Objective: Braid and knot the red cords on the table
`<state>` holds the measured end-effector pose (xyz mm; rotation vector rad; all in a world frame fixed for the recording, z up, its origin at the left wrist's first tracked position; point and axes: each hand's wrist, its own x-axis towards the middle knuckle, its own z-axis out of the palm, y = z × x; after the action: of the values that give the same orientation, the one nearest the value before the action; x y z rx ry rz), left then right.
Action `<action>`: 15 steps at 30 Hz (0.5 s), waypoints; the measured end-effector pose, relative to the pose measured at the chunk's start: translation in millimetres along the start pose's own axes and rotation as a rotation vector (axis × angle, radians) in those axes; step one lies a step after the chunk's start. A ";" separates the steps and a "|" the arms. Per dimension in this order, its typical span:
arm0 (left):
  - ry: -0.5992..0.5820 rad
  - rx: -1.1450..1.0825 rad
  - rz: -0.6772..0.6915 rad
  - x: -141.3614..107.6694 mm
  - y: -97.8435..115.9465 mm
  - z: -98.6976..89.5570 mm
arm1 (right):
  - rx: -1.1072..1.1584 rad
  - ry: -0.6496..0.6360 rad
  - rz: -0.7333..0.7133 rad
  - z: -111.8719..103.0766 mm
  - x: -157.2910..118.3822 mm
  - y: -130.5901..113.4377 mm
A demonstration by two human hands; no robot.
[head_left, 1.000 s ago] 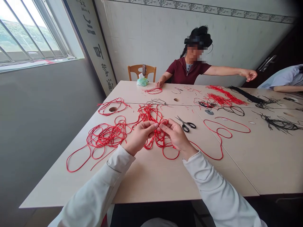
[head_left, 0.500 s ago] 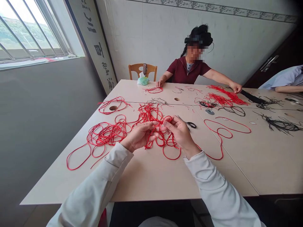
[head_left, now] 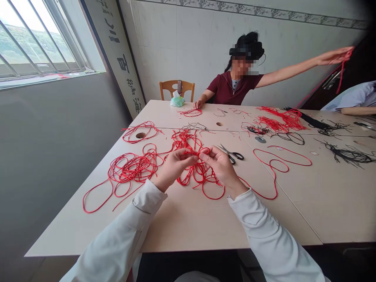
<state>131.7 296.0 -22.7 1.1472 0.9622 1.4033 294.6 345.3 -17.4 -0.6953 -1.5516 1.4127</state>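
My left hand (head_left: 178,166) pinches red cord between thumb and fingers above the middle of the table. Close beside it, my right hand (head_left: 219,164) is closed on the same cord, its thumb and forefinger nearly meeting the left fingertips. The exact spot they grip is partly hidden by the fingers. Under and behind both hands lies a heap of braided red cord (head_left: 185,138), with a loop (head_left: 213,199) spreading toward me. A loose tangle of smooth red cord (head_left: 132,168) rests left of my left hand. Scissors (head_left: 232,153) with black handles lie just beyond my right hand.
Across the table (head_left: 235,231) sits a person (head_left: 235,88) in a dark red top, one arm stretched out holding red cord. Red bundles (head_left: 273,123) and black cords (head_left: 352,154) lie at the right. A tissue pack (head_left: 177,101) stands at the far edge.
My left fingers, spread under the cord before, have closed into a pinch on it. The person across has raised an arm outward to the right, lifting red cord off the table.
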 end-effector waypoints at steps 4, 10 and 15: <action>0.126 0.193 0.147 -2.0 0.1 2.4 | 0.153 -0.023 0.171 -0.6 0.4 -1.1; 0.141 0.219 0.166 -3.4 0.0 4.8 | 0.215 -0.061 0.316 0.4 1.7 4.1; 0.156 0.158 0.130 -0.4 -2.7 3.4 | 0.144 0.072 0.122 0.3 3.5 6.7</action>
<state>135.7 295.9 -24.6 1.2491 1.1426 1.5611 291.7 349.4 -23.0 -0.7554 -1.3561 1.5557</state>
